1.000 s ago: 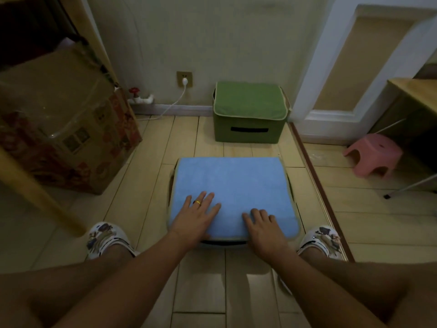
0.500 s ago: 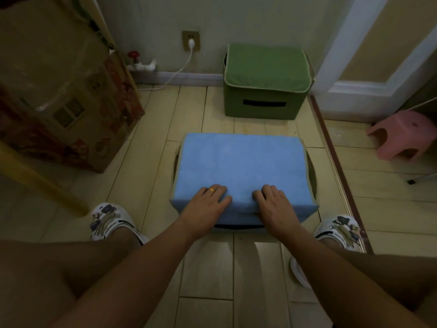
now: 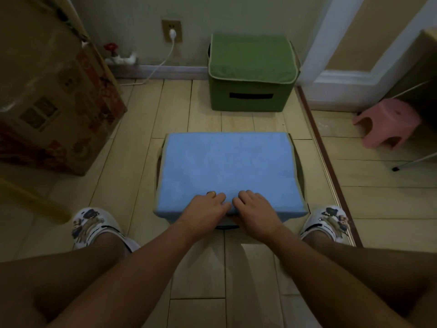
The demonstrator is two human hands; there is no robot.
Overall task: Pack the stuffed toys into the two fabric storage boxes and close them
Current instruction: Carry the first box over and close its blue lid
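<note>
A blue fabric storage box (image 3: 227,166) sits on the wooden floor between my feet, its lid down. My left hand (image 3: 205,208) and my right hand (image 3: 256,210) lie side by side on the lid's near front edge, fingers curled over it and pressing the flap down. A green fabric storage box (image 3: 251,72) stands shut against the far wall, behind the blue one. No stuffed toys show; the inside of both boxes is hidden.
A large cardboard box (image 3: 59,98) stands at the left. A pink plastic stool (image 3: 387,121) stands at the right near a desk leg. A white plug and cable (image 3: 172,34) hang from a wall socket. A raised wooden threshold strip (image 3: 324,162) runs along the right of the blue box.
Both hands have slid back from the lid's top to its front edge and come together at the middle. The view has tilted further down toward the box.
</note>
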